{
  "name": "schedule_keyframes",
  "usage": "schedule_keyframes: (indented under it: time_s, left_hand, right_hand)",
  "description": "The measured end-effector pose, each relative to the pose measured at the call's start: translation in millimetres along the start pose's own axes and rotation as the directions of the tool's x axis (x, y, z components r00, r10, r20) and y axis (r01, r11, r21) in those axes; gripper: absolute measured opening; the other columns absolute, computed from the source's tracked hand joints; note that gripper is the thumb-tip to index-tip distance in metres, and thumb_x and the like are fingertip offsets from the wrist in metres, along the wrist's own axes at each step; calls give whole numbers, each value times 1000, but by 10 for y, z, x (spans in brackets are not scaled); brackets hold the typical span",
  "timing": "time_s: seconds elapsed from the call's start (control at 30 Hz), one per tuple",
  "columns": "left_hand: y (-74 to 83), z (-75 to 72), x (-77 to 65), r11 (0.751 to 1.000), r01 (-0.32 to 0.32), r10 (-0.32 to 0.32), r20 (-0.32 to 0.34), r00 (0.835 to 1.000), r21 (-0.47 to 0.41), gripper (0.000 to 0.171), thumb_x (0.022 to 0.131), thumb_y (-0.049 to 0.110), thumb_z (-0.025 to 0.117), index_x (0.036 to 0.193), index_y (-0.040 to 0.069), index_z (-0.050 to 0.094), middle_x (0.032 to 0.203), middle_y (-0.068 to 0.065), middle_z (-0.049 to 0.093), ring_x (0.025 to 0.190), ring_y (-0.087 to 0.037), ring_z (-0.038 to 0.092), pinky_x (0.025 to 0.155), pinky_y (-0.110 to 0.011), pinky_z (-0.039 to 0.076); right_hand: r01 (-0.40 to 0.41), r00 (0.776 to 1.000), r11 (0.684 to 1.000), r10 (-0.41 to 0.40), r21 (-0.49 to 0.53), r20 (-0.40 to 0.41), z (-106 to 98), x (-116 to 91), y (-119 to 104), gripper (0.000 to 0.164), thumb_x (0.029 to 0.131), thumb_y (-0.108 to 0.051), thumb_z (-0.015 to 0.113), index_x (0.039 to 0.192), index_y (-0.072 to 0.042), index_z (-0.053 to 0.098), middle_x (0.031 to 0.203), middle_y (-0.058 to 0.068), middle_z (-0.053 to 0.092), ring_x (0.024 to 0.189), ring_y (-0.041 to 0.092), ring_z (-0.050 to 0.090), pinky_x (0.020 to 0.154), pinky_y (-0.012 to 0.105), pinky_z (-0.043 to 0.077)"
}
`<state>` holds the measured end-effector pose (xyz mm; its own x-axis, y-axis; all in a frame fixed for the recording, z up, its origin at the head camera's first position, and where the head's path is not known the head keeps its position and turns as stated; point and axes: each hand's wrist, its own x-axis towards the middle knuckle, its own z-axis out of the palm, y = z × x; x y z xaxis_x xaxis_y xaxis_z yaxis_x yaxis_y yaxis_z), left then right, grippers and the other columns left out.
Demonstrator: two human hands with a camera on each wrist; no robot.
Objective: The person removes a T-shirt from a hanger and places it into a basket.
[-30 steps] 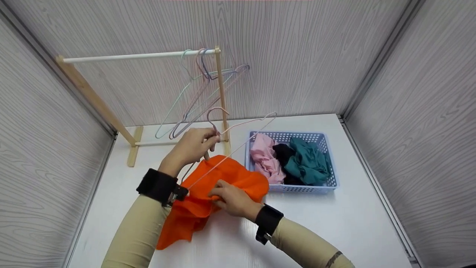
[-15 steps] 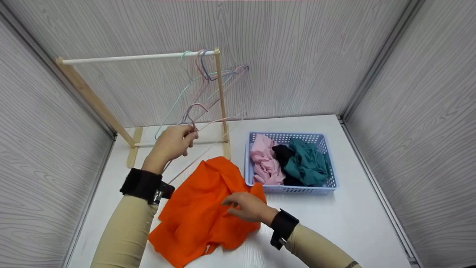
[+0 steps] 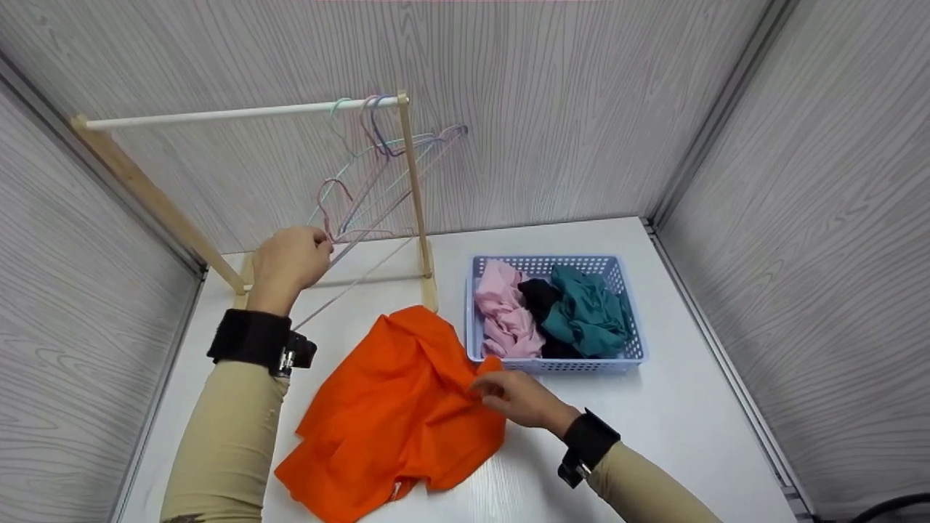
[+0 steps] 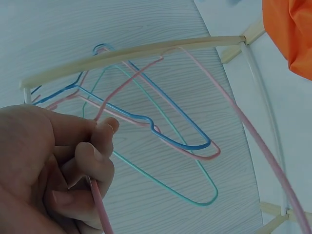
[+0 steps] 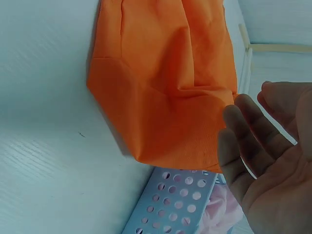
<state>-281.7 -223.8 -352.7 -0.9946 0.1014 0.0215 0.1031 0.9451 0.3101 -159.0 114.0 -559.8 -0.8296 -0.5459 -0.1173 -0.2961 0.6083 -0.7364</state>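
A pink wire hanger (image 4: 253, 127) is pinched just below its hook by my left hand (image 3: 290, 261), in front of the rack. In the left wrist view the thumb and fingers of that hand curl round the wire. An orange garment (image 3: 392, 414) lies spread and wrinkled on the table, apart from the hanger. Over its right edge is my right hand (image 3: 523, 398), its fingers loosely bent. The right wrist view shows those fingers (image 5: 243, 136) with nothing between them, close to the orange cloth; whether they touch it I cannot tell.
A wooden rack with a white rail (image 3: 240, 115) stands at the back left. A green hanger (image 4: 165, 187), a blue hanger (image 4: 114, 105) and another pink one hang at its right end. A blue basket (image 3: 567, 366) holds pink, black and teal cloth.
My left hand has carried the pink hanger up and left, away from the orange garment. The garment now lies flatter on the table. My right hand has let go and moved right.
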Motion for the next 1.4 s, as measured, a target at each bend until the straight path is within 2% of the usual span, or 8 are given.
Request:
schedule_keyframes:
  time_s: [0.2,0.43,0.67,0.8,0.9,0.97,1.2,1.4]
  left_hand:
    - [82,-36,136,999,44,-44,15,999,-7,35,99,29,44,121,14,68,121,-18,66,104,-41,62,74,-54,48]
    - [374,-65,385,997,38,-44,-96,994,-64,32,101,28,46,113,11,71,114,-18,69,100,-42,64,74,-53,48]
    - [655,-281,593,996,91,-92,-63,994,-18,37,102,31,41,121,14,68,123,-18,66,109,-41,61,81,-54,49]
    - [679,-412,662,992,128,-127,-87,988,4,36,102,31,42,110,9,69,114,-19,67,103,-41,63,79,-53,49]
    - [685,-451,709,990,143,-141,-111,984,10,36,103,31,43,108,6,68,112,-20,67,102,-42,63,80,-52,50]
    - [694,-443,750,989,148,-146,-129,981,11,37,103,32,43,108,4,68,112,-20,68,101,-42,63,80,-52,50]
    - [732,-374,853,989,148,-141,-221,965,15,35,102,29,46,105,2,68,107,-21,70,95,-41,66,76,-51,52]
    - [780,-317,948,992,125,-122,-228,966,-2,33,102,26,46,106,2,68,106,-20,70,94,-40,66,77,-51,53]
  right_hand:
    - [-3,1000,1000,3,-25,-15,-1,-67,76,25,97,-15,59,120,-11,66,100,-1,67,87,9,57,82,25,52]
    - [42,999,999,-42,-17,-27,34,-105,137,23,96,-12,58,117,-11,67,99,0,67,84,8,56,79,24,51]
    - [31,999,1000,-31,-2,-34,72,-192,172,25,96,-11,57,119,-8,66,102,5,69,87,10,58,82,27,53]
    - [14,1000,1000,-14,-11,-17,90,-224,194,25,97,-13,56,120,-9,66,106,8,70,90,10,60,85,28,53]
    - [-10,1000,1000,10,-10,1,106,-249,202,24,97,-13,56,119,-11,66,103,5,70,88,9,59,83,26,53]
    - [-23,1000,1000,23,-5,9,107,-259,204,24,97,-13,56,119,-12,66,101,2,70,87,8,59,81,25,52]
    - [-34,999,999,33,15,23,102,-267,203,24,97,-14,56,119,-10,66,104,7,71,88,8,60,81,25,53]
    - [-50,998,999,49,8,28,114,-245,225,24,96,-14,57,117,-6,66,100,4,71,87,9,59,81,26,53]
